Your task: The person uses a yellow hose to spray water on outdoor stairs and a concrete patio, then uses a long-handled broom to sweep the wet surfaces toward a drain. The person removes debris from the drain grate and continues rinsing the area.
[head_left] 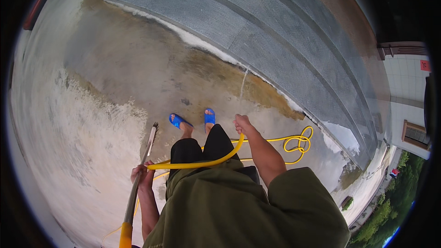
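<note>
My right hand [242, 123] grips the end of a yellow hose [206, 164], and a thin jet of water [244, 83] runs from it towards the foot of the stone steps. The hose bends across my lap to my left hand [142, 175]. That hand is closed around the metal pole of a long-handled brush [135, 193] and also holds part of the hose. The brush's bristle head [153, 137] points away from me, near the floor at my left. Its handle has a yellow section [126, 236] at the near end.
Grey stone steps [227, 24] curve across the far side and right. The concrete floor [137, 62] has wet brown patches and a pale dry area. Hose loops [299, 144] lie on the right. My feet wear blue slippers [209, 116]. A planter [347, 203] stands far right.
</note>
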`<control>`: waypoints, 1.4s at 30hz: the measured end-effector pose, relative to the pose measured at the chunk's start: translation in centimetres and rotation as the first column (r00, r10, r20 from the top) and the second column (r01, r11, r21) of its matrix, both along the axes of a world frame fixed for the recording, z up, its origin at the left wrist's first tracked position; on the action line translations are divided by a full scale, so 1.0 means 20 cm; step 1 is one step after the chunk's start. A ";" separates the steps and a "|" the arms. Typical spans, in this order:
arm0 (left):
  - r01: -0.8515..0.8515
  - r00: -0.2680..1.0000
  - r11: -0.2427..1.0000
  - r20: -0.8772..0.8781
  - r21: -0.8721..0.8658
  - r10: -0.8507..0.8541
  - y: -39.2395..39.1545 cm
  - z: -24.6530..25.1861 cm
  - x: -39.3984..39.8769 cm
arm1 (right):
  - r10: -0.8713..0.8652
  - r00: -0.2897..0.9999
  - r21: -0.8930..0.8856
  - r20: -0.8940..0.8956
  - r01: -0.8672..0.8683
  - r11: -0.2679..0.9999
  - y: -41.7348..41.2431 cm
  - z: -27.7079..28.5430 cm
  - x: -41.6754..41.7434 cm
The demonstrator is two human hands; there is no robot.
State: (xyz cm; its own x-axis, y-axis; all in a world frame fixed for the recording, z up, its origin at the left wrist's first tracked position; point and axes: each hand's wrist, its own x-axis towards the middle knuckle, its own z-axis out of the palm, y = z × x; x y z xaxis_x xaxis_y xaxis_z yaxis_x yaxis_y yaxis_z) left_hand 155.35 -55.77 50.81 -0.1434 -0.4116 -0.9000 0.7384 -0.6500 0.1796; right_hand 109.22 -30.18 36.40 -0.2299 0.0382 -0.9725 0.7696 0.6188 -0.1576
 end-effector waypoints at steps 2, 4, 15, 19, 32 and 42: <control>0.009 1.000 1.000 0.014 0.015 -0.009 0.04 0.00 -0.01 | 0.102 0.995 -0.053 0.004 -0.101 0.993 -0.04 -0.01 -0.01; -0.007 0.999 0.999 0.049 0.043 0.005 0.08 0.04 -0.05 | 0.213 0.977 -0.084 -0.032 -0.215 0.973 -0.11 -0.01 -0.02; -0.137 0.986 0.991 0.095 0.003 0.136 0.31 0.19 -0.13 | 0.620 0.765 -0.128 -0.171 -0.642 0.756 -0.53 0.15 -0.06; -0.137 0.984 0.990 0.107 -0.029 0.139 0.38 0.09 0.02 | 0.668 0.717 -0.169 -0.198 -0.697 0.697 -0.59 0.15 0.02; -0.247 0.967 0.968 0.077 0.052 0.243 0.46 0.07 0.08 | 0.670 0.720 0.035 -0.181 -0.676 0.736 -0.32 0.06 0.04; -0.270 0.959 0.962 0.084 -0.026 0.271 0.51 0.16 0.04 | 0.805 0.517 -0.020 -0.289 -0.844 0.535 -0.63 0.15 0.10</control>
State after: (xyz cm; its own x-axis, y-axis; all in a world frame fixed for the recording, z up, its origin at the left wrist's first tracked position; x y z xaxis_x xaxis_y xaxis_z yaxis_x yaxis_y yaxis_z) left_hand 156.18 -45.51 54.04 0.0532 -0.4370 -0.8979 0.8676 -0.4249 0.2582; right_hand 111.16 -42.77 39.46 -0.2861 -0.4122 -0.8650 -0.1461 0.9109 -0.3858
